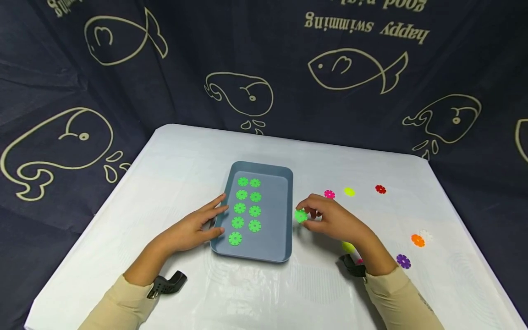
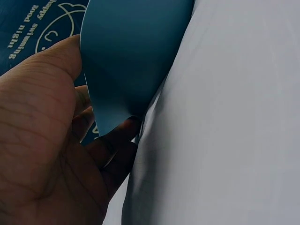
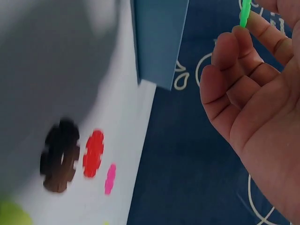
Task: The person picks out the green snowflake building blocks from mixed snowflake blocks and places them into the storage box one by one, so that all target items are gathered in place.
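My right hand [image 1: 336, 220] pinches a green notched plastic disc [image 1: 301, 216] between thumb and fingertips, just off the right side of a grey-blue rectangular tray [image 1: 274, 245]. In the right wrist view that disc [image 3: 245, 14] shows edge-on at the fingertips. Inside the tray, several matching green discs [image 1: 255, 211] lie in two columns on the left half. My left hand [image 1: 187, 231] rests at the tray's left side with its fingers spread. The left wrist view has the thumb and fingertips against the tray's outer wall [image 2: 133, 56].
Right of the tray lie loose discs: pink [image 1: 329, 194], yellow [image 1: 349, 192], red [image 1: 380, 189], orange [image 1: 418, 240], white [image 1: 427, 236] and purple [image 1: 404, 261]. Another yellow disc [image 1: 348, 247] is partly behind the right forearm. A dark disc [image 3: 60, 157] appears in the right wrist view.
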`<state>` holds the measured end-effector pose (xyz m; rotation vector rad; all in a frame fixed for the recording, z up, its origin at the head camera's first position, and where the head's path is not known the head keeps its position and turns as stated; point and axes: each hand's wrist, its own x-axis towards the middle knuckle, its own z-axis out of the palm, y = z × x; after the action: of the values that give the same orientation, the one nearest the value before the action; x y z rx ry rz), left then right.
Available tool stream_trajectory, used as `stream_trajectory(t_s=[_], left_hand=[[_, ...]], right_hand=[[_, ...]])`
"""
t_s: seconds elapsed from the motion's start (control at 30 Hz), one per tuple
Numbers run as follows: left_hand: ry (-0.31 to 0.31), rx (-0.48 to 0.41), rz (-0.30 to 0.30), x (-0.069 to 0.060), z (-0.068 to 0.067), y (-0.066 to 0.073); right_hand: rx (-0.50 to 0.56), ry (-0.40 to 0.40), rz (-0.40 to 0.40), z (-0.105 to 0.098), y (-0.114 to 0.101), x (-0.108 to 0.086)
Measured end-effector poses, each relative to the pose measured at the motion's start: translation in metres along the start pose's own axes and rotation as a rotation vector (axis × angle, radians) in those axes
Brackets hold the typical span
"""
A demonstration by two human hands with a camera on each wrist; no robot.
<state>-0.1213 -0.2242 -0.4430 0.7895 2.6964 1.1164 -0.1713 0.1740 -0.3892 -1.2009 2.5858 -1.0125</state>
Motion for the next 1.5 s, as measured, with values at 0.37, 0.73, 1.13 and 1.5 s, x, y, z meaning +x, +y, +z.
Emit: stream_trajectory(t_s=[0.37, 0.73, 1.13, 1.5], left_hand=[[-0.004, 0.002, -0.006, 0.000, 0.000, 0.000], [0.001, -0.002, -0.006, 0.000, 0.000, 0.000], [0.003, -0.002, -0.003, 0.000, 0.001, -0.001], [0.000, -0.007, -0.014, 0.000, 0.001, 0.000]], right_hand=[[0.056, -0.065, -0.044, 0.021, -0.013, 0.021], [0.041, -0.087, -0.140, 0.038, -0.019, 0.037], [-0.017, -0.197, -0.140, 0.059, -0.029, 0.049], [-0.069, -0.256, -0.158, 0.072, -0.032, 0.056]])
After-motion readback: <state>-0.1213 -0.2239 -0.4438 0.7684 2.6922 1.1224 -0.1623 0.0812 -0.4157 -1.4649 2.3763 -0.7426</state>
